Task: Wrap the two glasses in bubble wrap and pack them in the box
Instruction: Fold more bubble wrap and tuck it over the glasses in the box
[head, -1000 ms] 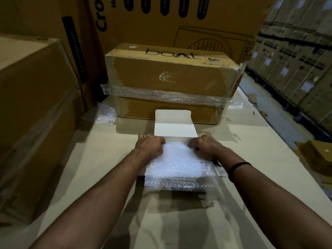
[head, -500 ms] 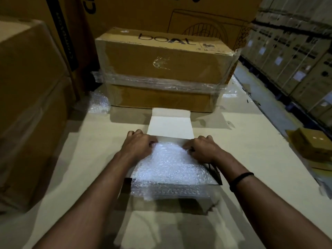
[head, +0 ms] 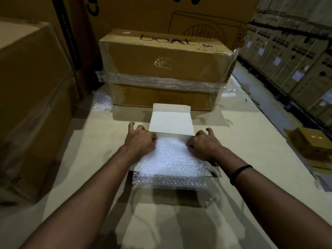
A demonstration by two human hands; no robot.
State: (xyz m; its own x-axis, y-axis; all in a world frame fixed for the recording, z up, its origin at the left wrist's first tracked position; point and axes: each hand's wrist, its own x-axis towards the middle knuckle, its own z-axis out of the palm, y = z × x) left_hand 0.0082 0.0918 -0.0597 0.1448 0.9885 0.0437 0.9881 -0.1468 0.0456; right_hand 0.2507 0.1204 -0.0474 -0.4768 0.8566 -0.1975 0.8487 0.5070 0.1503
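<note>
Bubble wrap [head: 170, 159] fills box [head: 171, 123]; our left hand [head: 142, 141] and right hand [head: 204, 145] grip its far corners, thumbs inside.

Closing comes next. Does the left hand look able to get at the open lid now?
Probably yes: the left hand rests right beside the lid, which is folded back with nothing on it or between them.

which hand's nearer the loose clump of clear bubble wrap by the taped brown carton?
Left. The left hand is at the open white cardboard box's left side, below-right of the clump; the right hand is at its right side, farther.
</note>
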